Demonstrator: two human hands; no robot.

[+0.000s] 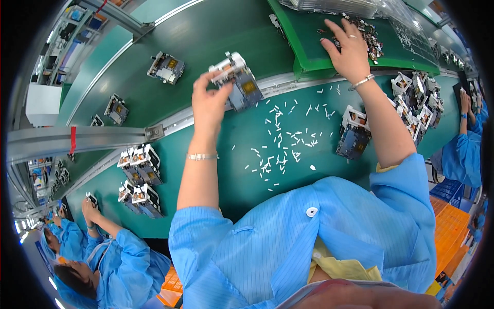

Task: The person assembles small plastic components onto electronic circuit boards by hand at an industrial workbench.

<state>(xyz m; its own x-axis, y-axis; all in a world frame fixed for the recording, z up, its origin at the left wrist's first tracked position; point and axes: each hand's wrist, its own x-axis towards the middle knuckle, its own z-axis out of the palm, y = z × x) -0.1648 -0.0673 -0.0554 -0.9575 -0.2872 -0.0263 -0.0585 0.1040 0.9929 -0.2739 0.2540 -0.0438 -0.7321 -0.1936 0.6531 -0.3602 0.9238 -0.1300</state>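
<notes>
Between the thumb and fingers of my left hand (208, 105) is a circuit board assembly (243, 88) with a white plastic frame, held tilted above the metal rail. My right hand (351, 55) has its fingers spread beside a heap of small parts (371, 38) on a raised green tray (309, 65). Whether its fingertips touch the parts I cannot tell. Close to my right forearm stands another board assembly (354, 138). Many small white slivers (280, 140) lie scattered on the green bench between my arms.
Grouped board assemblies stand at the left (140, 165) and at the right (419, 100). Beyond the metal rail (177, 116), a green belt (206, 36) carries separate assemblies (166, 68). Clear plastic trays (355, 6) lie at the back right. Co-workers in blue (123, 265) sit on both sides.
</notes>
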